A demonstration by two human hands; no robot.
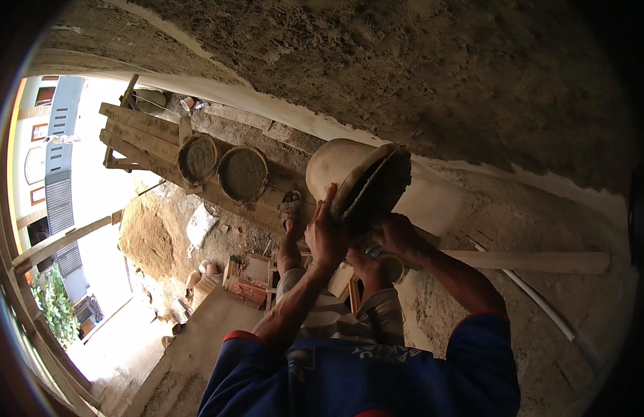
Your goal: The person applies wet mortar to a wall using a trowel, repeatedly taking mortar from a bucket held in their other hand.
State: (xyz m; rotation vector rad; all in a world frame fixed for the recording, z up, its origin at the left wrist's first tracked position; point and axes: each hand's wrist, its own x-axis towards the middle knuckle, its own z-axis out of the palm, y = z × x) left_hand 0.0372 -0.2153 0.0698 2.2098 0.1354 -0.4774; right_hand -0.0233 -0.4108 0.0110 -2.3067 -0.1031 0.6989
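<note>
A pale, mortar-smeared bucket (336,165) is tipped on its side in front of me, close to the plastered wall. Its mouth faces right, and a dark, mud-coated flat piece (383,182) lies against the opening with a narrow gap along the rim. My left hand (327,238) grips the bucket's near rim, one finger reaching up its side. Closed at the lower edge of the flat piece is my right hand (398,235); its fingertips are hidden, so what it grips is unclear. Two round tubs of grey mortar, a left one (197,159) and a right one (243,174), stand on the planks.
I stand on a raised plank platform (145,132), one sandalled foot (289,206) showing. Rough wet plaster covers the wall (433,76). Below are a sand heap (152,235), stacked reddish slabs (249,285) and another bucket (391,267). A timber beam (537,261) and pale pipe (544,306) extend right.
</note>
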